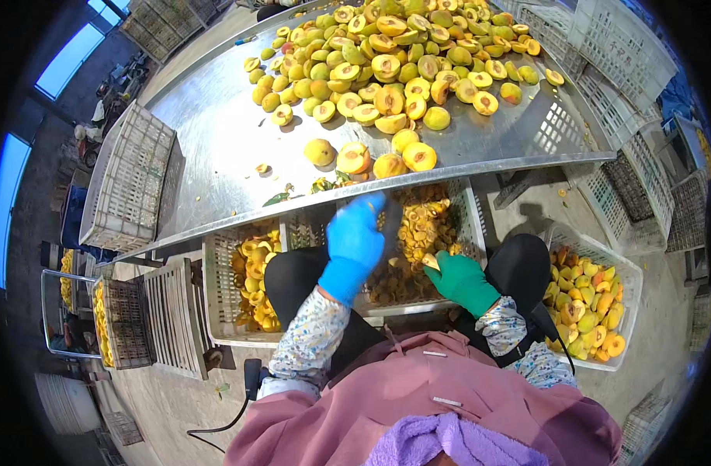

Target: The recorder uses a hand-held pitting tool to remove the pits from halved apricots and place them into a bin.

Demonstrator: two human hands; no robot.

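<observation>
My left hand (355,247), in a blue knit glove, is raised just below the front edge of the metal table (216,186) with its fingers curled. A dark blur lies beside it, and I cannot tell whether the hand grips a tool. In a green glove, my right hand (463,282) pinches a piece of yellow peach (431,261), its pale cut side partly showing. Beneath both hands, between my knees, stands a plastic crate (478,224) with yellow fruit scraps (425,224) and darker brown bits. Several halved peaches (387,166) lie near the table's front edge.
A large heap of halved peaches (384,67) covers the table's far part. An empty-looking crate (128,180) leans on its left end. Crates of peach halves stand by my left knee (216,291) and right knee (632,303). A slatted wooden stand (172,317) is at left; stacked crates (617,52) rise at right.
</observation>
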